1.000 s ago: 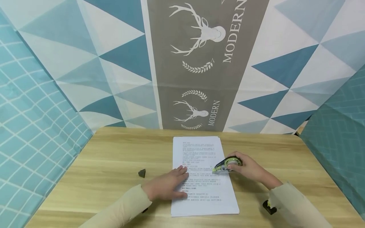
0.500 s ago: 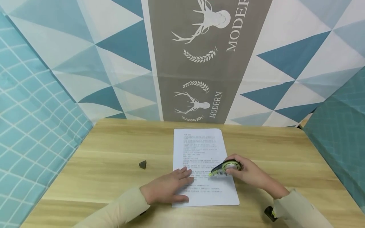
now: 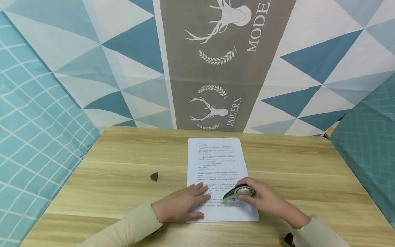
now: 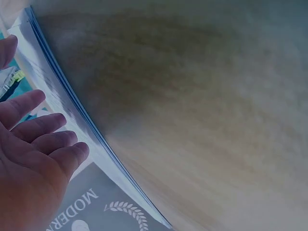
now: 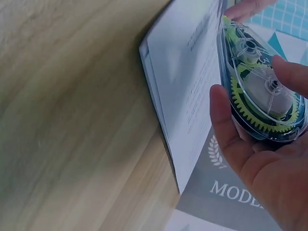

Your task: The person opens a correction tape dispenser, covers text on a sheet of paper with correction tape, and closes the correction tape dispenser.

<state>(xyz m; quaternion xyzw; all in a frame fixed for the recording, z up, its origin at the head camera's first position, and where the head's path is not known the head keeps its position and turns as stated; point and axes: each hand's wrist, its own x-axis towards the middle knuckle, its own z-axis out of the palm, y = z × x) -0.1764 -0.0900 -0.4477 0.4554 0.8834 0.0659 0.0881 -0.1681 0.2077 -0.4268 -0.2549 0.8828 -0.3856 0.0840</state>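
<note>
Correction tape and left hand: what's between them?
Only a narrow printed strip of the top paper sheet shows between the left hand and the correction tape; no other object lies there. The head view shows it.

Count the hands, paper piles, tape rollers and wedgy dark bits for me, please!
Bare hands, left hand and right hand: 2
White stack of printed paper sheets: 1
Green-and-black clear plastic tape dispenser: 1
Small dark wedge-shaped piece: 1
Total: 5
</note>
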